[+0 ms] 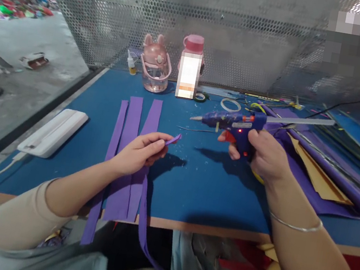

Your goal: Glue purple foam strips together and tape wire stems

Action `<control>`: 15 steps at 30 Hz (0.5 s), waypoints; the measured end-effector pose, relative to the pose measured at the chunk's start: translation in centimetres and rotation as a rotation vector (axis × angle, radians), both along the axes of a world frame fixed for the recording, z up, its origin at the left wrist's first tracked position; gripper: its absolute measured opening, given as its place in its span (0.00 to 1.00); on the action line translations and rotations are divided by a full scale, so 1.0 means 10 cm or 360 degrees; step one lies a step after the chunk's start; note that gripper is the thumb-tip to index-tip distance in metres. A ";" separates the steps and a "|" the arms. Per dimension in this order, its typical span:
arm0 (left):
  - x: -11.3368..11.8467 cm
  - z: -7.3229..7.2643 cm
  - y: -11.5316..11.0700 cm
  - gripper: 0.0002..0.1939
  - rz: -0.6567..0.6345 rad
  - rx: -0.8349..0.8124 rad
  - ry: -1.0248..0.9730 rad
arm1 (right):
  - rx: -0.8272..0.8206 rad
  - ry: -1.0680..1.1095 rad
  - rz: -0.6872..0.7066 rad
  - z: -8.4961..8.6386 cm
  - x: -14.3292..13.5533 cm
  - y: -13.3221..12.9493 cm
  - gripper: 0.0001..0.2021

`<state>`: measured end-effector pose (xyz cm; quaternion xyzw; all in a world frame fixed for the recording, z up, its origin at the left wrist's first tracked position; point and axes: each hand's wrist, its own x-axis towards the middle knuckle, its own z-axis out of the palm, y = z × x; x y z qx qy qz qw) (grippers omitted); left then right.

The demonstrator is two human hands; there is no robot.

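Observation:
My left hand (148, 150) pinches the end of a narrow purple strip (144, 212), which hangs down over the table's front edge. The pinched tip sticks out past my fingers. My right hand (266, 154) is wrapped round a blue hot glue gun (248, 130), with a finger near its red trigger. A small red light glows on the gun, and a pale glue stick (301, 121) juts from its back. Its nozzle points left, above and apart from the strip's tip. Under and beside my left hand lie several flat purple strips (124, 158).
A white power bank (54, 132) with a cable lies at the left. A pink bottle (157, 64), a glue bottle (131, 63) and tape rolls (230, 105) stand or lie at the back. Purple sheets (319, 167) cover the right side. A perforated metal panel (251, 41) closes the back.

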<state>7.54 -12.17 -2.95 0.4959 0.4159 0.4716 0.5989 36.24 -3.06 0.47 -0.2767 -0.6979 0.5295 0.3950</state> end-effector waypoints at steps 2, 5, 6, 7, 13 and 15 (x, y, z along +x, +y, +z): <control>0.00 0.01 0.00 0.20 -0.0003 -0.0017 -0.0043 | -0.0068 0.0007 0.0120 0.01 0.00 -0.04 0.22; 0.00 0.01 0.00 0.20 -0.0013 -0.0020 -0.0036 | -0.0103 0.0017 0.0158 0.04 0.01 -0.10 0.23; 0.01 0.01 0.00 0.20 -0.0011 -0.0019 -0.0031 | -0.0108 0.0011 0.0155 0.05 0.01 -0.12 0.23; 0.01 0.01 0.00 0.20 -0.0010 -0.0021 -0.0027 | -0.0113 0.0006 0.0156 0.06 0.00 -0.13 0.23; 0.01 -0.01 0.00 0.20 -0.0008 -0.0009 0.0041 | -0.0064 -0.0046 0.0183 0.07 -0.02 -0.16 0.19; 0.00 -0.02 0.00 0.21 -0.0004 0.0011 0.0083 | -0.0040 -0.0057 0.0181 0.07 -0.03 -0.17 0.19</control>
